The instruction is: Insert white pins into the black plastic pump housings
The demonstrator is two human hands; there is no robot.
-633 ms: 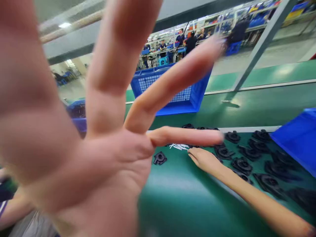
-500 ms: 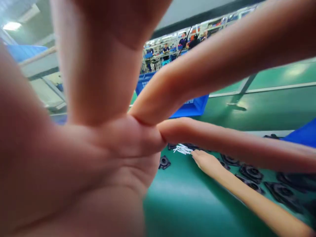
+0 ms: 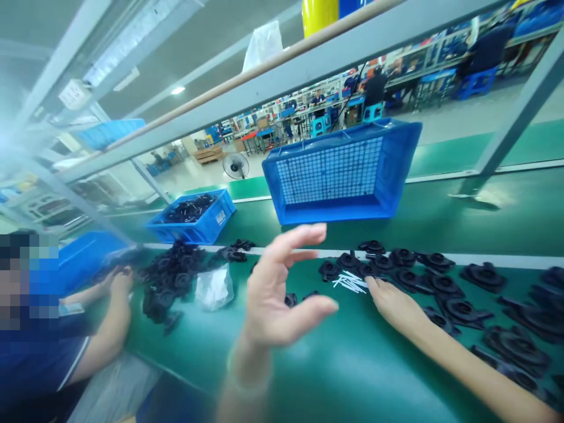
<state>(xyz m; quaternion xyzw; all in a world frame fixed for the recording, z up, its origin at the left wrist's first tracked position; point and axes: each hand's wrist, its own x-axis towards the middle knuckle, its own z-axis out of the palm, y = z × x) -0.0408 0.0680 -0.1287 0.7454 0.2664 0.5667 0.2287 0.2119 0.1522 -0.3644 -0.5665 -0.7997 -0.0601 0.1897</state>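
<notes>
My left hand (image 3: pixel 284 288) is raised over the green work surface (image 3: pixel 339 364), its fingers curved and apart from the thumb, with nothing between them. Farther right, my right hand (image 3: pixel 390 296) reaches down to the edge of a small pile of thin white sticks (image 3: pixel 350 282). Its fingers are drawn together at the pile; whatever the tips hold is hidden. Around that pile lie several black plastic parts with round centres (image 3: pixel 405 257). Another black part (image 3: pixel 291 299) shows partly behind my left hand.
A blue crate (image 3: pixel 337 214) stands tilted behind the surface. Left of it is a blue bin (image 3: pixel 215 226) of black parts. A heap of black parts (image 3: pixel 170 276) and a white plastic bag (image 3: pixel 214 288) lie near a co-worker's hands (image 3: pixel 118 285). A metal rail (image 3: pixel 211 111) crosses above.
My left hand has moved away from in front of the camera and down over the surface. The bin, heap and co-worker are now visible. My right hand stays by the white sticks.
</notes>
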